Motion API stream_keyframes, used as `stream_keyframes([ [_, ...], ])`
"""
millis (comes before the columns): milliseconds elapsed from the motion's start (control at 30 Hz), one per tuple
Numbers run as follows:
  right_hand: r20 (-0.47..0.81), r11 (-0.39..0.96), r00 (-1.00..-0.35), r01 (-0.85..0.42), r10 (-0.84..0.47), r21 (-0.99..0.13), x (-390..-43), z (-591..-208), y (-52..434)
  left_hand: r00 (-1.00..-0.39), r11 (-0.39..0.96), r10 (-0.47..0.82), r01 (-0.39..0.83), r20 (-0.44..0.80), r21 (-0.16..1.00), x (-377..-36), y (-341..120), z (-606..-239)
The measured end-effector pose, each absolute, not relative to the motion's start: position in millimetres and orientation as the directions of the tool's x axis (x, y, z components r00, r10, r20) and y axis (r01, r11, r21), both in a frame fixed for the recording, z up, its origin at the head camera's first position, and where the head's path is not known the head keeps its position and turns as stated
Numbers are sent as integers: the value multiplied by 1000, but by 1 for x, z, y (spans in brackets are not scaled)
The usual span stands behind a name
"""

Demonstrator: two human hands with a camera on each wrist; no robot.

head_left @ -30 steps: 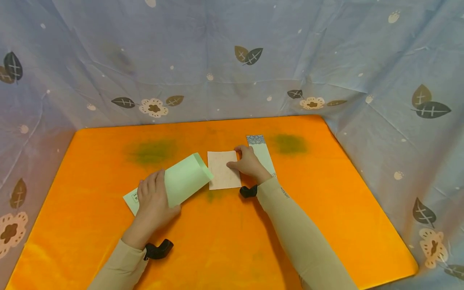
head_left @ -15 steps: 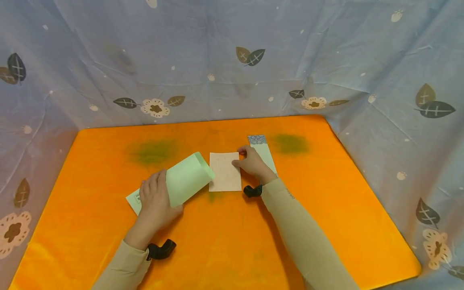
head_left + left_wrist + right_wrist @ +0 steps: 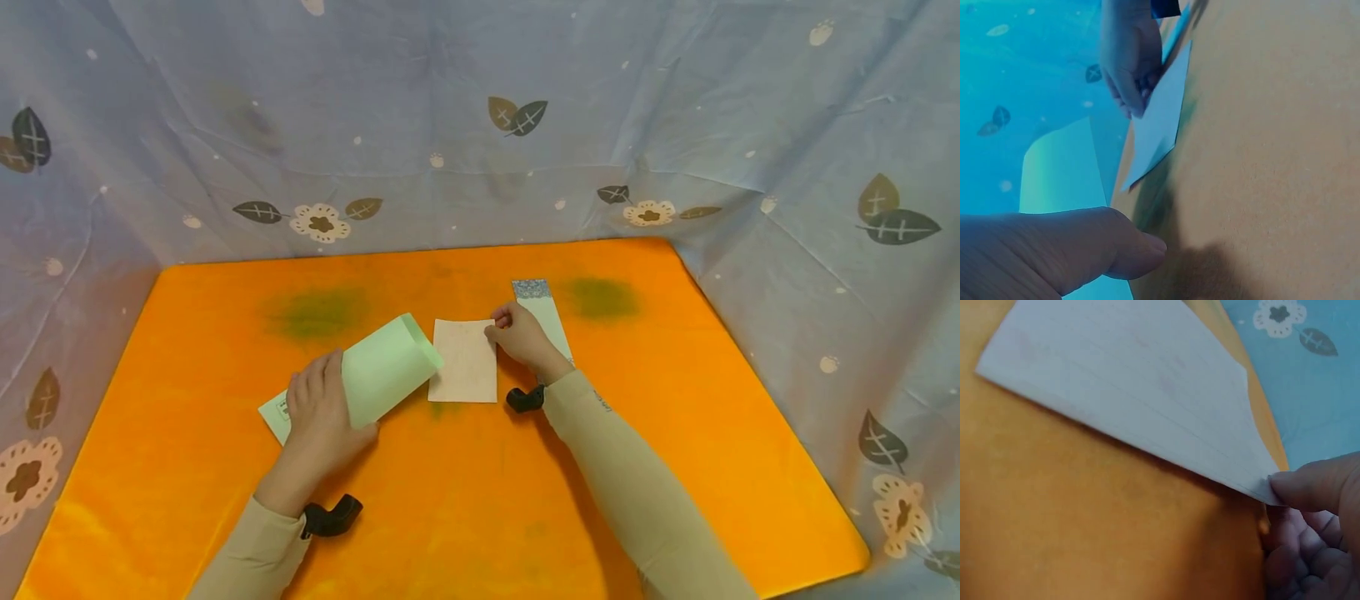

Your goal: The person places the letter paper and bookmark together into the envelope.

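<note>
My left hand grips a pale green envelope round its middle, slanting up to the right. The envelope's flap end points at the paper, and a small printed box shows at its near left end. The thumb lies across the envelope in the left wrist view; the other fingers are hidden there. My right hand pinches the far right corner of a pale pink sheet of paper between thumb and fingers. In the right wrist view the faintly lined paper tilts, with its near edge off the orange cloth.
A long pale strip with a blue patterned band lies behind the right hand, partly covered by it. Orange cloth covers the table. Grey-blue curtains with leaves and flowers stand round the back and sides.
The pink paper has shifted slightly towards me. My right hand's thumb has moved from over the paper's face to its far right corner. The left hand and envelope have hardly moved.
</note>
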State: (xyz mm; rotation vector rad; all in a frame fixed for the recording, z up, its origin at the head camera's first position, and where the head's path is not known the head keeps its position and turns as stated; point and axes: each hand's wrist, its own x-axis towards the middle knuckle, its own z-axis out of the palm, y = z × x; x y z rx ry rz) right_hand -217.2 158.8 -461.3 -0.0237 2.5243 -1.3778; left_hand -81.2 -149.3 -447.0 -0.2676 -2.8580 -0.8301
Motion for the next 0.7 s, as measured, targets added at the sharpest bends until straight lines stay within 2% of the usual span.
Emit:
stream_keyframes([
  [367, -154, 607, -971, 10, -185, -795, -204, -445, 169, -972, 834, 129, 215, 199, 508, -77, -151, -445],
  [500, -162, 542, -970, 40, -179, -840, -201, -442, 177, -973, 838, 124, 209, 197, 504, -76, -153, -443],
  [700, -181, 374, -975, 121, -129, -919, -199, -440, 184, -976, 838, 119, 199, 184, 509, -75, -154, -441],
])
